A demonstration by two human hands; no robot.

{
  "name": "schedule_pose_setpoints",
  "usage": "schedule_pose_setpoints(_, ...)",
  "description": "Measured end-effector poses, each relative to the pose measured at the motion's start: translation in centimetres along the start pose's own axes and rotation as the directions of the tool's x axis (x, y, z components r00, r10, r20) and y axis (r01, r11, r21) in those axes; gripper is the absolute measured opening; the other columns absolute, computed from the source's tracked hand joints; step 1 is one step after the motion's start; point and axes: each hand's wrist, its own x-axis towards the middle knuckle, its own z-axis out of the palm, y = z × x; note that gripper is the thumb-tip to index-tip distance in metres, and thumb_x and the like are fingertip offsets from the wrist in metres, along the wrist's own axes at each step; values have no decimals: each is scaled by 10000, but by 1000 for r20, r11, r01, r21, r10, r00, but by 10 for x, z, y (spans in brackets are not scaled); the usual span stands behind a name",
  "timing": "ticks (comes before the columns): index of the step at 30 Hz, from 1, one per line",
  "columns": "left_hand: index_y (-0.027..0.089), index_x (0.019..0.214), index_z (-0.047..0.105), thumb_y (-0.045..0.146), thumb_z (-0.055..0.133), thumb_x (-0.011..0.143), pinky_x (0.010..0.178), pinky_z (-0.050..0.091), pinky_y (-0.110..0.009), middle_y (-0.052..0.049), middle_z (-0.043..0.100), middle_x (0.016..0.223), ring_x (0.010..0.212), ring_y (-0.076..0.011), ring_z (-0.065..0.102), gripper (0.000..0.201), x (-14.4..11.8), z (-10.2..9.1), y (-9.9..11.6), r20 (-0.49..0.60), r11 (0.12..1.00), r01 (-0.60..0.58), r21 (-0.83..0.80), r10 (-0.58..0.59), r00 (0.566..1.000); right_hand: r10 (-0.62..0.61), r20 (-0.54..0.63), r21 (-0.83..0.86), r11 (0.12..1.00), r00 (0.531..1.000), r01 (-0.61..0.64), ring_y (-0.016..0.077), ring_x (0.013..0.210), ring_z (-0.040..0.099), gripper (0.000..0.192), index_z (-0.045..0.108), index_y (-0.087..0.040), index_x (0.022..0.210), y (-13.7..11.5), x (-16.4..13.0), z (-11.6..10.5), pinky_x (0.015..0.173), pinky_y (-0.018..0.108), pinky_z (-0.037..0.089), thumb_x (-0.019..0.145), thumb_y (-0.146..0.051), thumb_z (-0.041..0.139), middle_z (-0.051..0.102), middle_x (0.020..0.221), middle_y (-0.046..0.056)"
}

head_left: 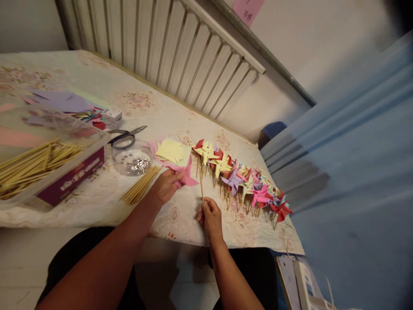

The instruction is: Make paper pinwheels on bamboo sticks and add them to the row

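My left hand (167, 185) pinches a pink paper pinwheel (186, 174) just above the tablecloth. Between the fingers of my right hand (210, 215) stands a thin wooden stick (201, 184), held near its lower end and apart from the pinwheel. Left of my left hand lies a bundle of wooden sticks (141, 185). Behind it is a stack of yellow paper squares (171, 150) on pink paper. A round clear dish (118, 165) holds small shiny metal pieces (138, 163). Finished pinwheels on sticks, such as a purple pinwheel (232, 181), lie in rows to the right.
A plastic box (97, 148) full of sticks stands at the left, with scissors (124, 137) and coloured paper (61, 100) behind it. A radiator (180, 56) runs along the wall. A blue curtain (348, 172) hangs at the right.
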Motion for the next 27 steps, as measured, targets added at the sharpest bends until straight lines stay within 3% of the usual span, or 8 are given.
schedule_pose_setpoints(5, 135, 981, 681, 166, 783, 656, 776, 526, -299, -62, 736, 868, 844, -195, 685, 343, -3, 6, 4, -27, 1000, 19, -21, -19, 999, -11, -44, -255, 967, 999, 0, 87, 402, 420, 241, 689, -156, 853, -12, -2, -25, 426, 216, 329, 706, -308, 574, 534, 507, -59)
schedule_pose_setpoints(9, 120, 961, 681, 171, 790, 652, 778, 530, -302, -68, 735, 857, 808, -188, 686, 332, -3, 5, 3, -29, 1000, 15, -19, -16, 999, -140, -83, -438, 895, 987, 90, 111, 448, 487, 114, 627, -178, 660, -38, -6, -49, 484, 233, 380, 681, -288, 610, 536, 493, -48)
schedule_pose_setpoints(13, 137, 913, 695, 188, 770, 673, 727, 531, -285, -63, 731, 846, 777, -185, 683, 257, -1, 2, 1, -24, 1000, 20, 7, -19, 1000, -223, -62, -502, 849, 973, 162, 114, 449, 487, 125, 591, -185, 654, -67, -11, -59, 476, 233, 375, 707, -294, 621, 540, 503, -42)
schedule_pose_setpoints(16, 158, 857, 701, 172, 759, 666, 686, 527, -270, -50, 729, 821, 768, -186, 681, 200, -1, 2, 2, -39, 1000, 21, 8, -21, 999, -273, -19, -531, 818, 962, 222, 118, 476, 510, 105, 585, -186, 679, -82, -14, -58, 485, 230, 385, 735, -273, 605, 557, 543, -33)
schedule_pose_setpoints(21, 142, 936, 693, 171, 778, 644, 721, 527, -284, -66, 736, 886, 825, -195, 681, 305, -1, 3, 2, -36, 1000, 12, -16, -12, 999, -436, 75, -651, 659, 897, 376, 135, 585, 569, 38, 602, -186, 775, -92, -18, -45, 567, 246, 436, 772, -211, 574, 599, 673, -6)
schedule_pose_setpoints(27, 145, 959, 688, 185, 774, 667, 723, 518, -290, -69, 732, 894, 817, -195, 680, 308, -1, 1, 1, -21, 1000, 5, -17, -5, 1000, -504, 214, -691, 527, 837, 494, 151, 695, 620, 137, 621, -191, 920, -107, -27, -25, 662, 265, 466, 814, -161, 541, 645, 807, 24)
